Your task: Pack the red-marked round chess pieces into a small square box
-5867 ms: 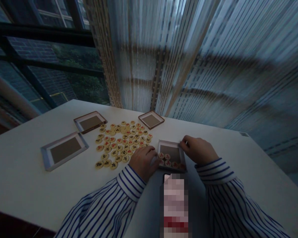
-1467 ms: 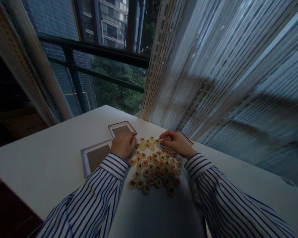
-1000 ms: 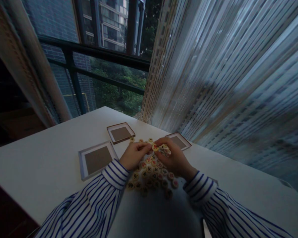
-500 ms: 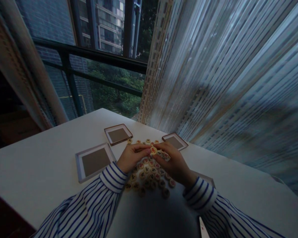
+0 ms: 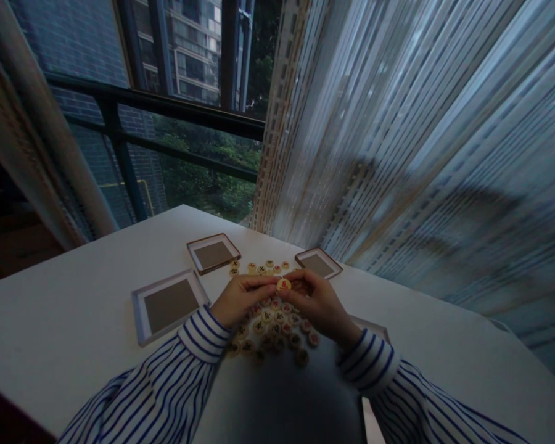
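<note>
A round, pale Chinese chess piece (image 5: 283, 285) with a red character is held up between my two hands, its marked face toward me. My left hand (image 5: 245, 297) pinches its left edge between thumb and fingers. From the other side, my right hand (image 5: 317, 302) grips it with thumb and forefinger. Below and around my hands, several more Chinese chess pieces (image 5: 276, 328) lie spread on the white table (image 5: 87, 296), some with red characters and some with black. My hands cover part of the spread.
Shallow trays stand around the pieces: one at the left (image 5: 136, 317), one at the back left (image 5: 198, 269), one at the back right (image 5: 337, 271). A fourth tray (image 5: 374, 331) is partly behind my right wrist. A string curtain (image 5: 351, 123) hangs beyond the table.
The view has shifted slightly, so the table and trays sit a little further left. The held piece now shows a different tilt of its red character; both hands keep hold of it.
</note>
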The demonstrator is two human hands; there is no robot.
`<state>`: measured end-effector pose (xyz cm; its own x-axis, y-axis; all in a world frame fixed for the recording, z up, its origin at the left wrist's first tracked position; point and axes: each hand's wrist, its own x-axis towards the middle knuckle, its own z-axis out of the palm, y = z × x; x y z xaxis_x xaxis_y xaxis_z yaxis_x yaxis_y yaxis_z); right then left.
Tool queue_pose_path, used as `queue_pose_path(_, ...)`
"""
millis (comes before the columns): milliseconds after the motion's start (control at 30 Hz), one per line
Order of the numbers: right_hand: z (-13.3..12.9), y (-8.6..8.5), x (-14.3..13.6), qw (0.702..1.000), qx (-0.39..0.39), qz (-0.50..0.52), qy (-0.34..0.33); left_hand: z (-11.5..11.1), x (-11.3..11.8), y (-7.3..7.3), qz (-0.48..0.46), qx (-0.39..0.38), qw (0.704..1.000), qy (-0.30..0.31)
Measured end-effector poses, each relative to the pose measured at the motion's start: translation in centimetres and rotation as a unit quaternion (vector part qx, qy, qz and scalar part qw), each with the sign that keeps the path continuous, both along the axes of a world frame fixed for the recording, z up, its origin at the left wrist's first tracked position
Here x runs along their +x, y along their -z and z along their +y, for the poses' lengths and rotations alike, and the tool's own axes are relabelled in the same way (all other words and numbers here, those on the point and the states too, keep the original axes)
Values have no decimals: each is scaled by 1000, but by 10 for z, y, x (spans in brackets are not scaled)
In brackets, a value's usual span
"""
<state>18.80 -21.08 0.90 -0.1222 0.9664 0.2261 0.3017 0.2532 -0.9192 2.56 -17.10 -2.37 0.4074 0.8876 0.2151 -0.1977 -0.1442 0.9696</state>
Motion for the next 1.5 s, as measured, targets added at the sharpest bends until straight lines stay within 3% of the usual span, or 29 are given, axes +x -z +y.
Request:
queue_pose_path(100, -1, 0, 0, 993, -69, 95, -14, -1, 1, 0, 5, 15, 1000, 9)
queue_pose_path(200, -3, 1, 1, 988, -90, 128, -7, -2, 4, 1, 20, 33, 999, -5)
queue_pose_path(467, -12, 5, 11, 993, -88, 67, 34, -8, 14, 5, 26, 38, 999, -3)
queue_pose_path(600, -19, 0, 19, 998, -52, -3, 28, -13, 18, 4, 20, 4, 1000, 5)
queue_pose_path(800, -35, -7, 34, 992, 43, -111, -36, -20, 23, 0, 38, -14, 999, 35)
queue_pose_path(967, -52, -10, 45, 961, 142, -238, -10, -32, 34, -4, 25, -28, 998, 46)
queue_pose_path(1133, -65, -12, 58, 934, 197, -299, -7, -47, 46, -7, 27, -69, 996, 40)
queue_pose_path(1500, -85, -8, 94, 913, 217, -333, 91, -68, 102, -14, -21, -120, 993, 3)
